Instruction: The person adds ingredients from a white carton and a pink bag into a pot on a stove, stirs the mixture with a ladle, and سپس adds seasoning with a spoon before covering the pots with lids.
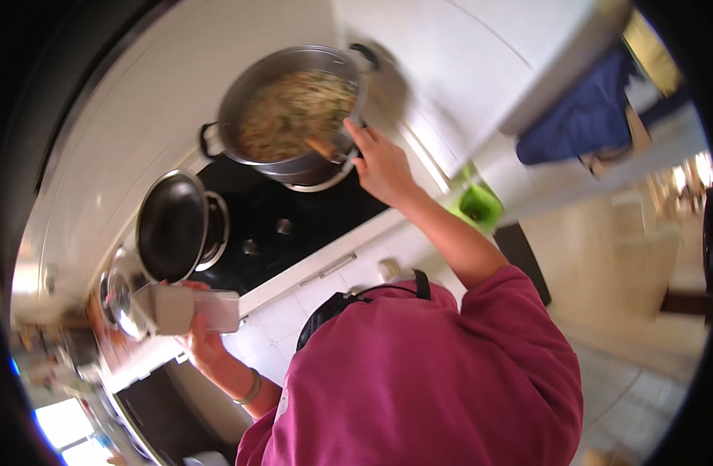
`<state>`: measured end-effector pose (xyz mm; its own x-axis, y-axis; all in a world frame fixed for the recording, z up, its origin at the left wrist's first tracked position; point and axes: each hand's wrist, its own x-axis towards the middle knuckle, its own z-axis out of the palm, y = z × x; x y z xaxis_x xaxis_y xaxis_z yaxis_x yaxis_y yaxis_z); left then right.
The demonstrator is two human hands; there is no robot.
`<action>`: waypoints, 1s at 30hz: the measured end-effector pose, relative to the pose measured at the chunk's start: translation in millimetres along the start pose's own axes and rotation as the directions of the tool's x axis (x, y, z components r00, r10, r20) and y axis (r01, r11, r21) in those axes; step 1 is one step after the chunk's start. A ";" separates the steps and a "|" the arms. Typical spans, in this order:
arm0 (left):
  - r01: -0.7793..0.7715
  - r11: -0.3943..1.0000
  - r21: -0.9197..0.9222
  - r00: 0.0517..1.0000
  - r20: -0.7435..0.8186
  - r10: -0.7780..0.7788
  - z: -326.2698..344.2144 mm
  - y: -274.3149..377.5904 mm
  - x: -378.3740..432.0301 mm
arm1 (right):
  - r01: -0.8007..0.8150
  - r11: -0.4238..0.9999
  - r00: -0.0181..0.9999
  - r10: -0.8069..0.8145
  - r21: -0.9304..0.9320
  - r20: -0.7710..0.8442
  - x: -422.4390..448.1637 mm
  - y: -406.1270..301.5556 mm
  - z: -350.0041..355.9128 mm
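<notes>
A large steel pot (232,125) with black side handles stands on the black glass cooktop (298,215). Cooked food (292,110) in mixed brown and pale green pieces fills its lower part, blurred by motion. At the pot's near right rim, my right hand (385,166) grips a stirring utensil (322,147) by its dark handle. The utensil's orange-brown part lies over the food; its exact kind is unclear. My left hand (203,343) holds a pale rectangular container (175,309) left of the cooktop's front edge. What is inside the container cannot be seen.
A dark frying pan (173,227) sits on the left burner, with a shiny metal lid or bowl (126,297) beside it. Below the cooktop's right end is a bright green bin or bag (478,207). Blue cloth (583,116) hangs at the upper right, past the tiled wall (438,58).
</notes>
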<state>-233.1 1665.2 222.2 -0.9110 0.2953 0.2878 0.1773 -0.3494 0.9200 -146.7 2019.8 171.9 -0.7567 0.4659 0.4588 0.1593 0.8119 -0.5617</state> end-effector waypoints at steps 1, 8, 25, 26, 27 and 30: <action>0.015 1.000 -0.024 0.997 0.072 -0.014 -1.6 -4.5 4.2 | 0.007 1.000 0.995 -0.006 0.008 -0.096 -25.2 8.0 -2.6; 0.021 1.000 0.010 0.984 0.178 -0.023 24.1 -4.8 24.0 | -0.484 0.869 0.873 0.487 -0.101 0.012 -251.1 117.0 -18.5; 0.096 0.984 0.152 0.995 0.012 -0.099 130.6 0.9 -62.2 | -0.929 0.344 0.304 0.919 -0.134 0.249 -545.5 345.2 -71.0; 0.090 0.982 0.164 0.995 0.031 -0.096 140.5 0.1 -65.1 | -0.930 0.341 0.302 0.921 -0.136 0.247 -545.8 351.1 -74.5; 0.092 0.982 0.165 0.995 0.030 -0.098 151.0 0.8 -69.5 | -0.932 0.339 0.300 0.920 -0.128 0.252 -546.2 356.8 -77.0; 0.056 0.984 0.167 0.997 0.041 -0.064 169.9 5.2 -82.2 | -0.928 0.353 0.313 0.912 -0.120 0.265 -544.9 376.2 -79.0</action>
<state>-94.0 1790.2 248.5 -0.9044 0.3535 0.2390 0.1853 -0.1792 0.9662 375.6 2099.1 -235.0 -0.2596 0.7933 -0.5507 0.8341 -0.1032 -0.5418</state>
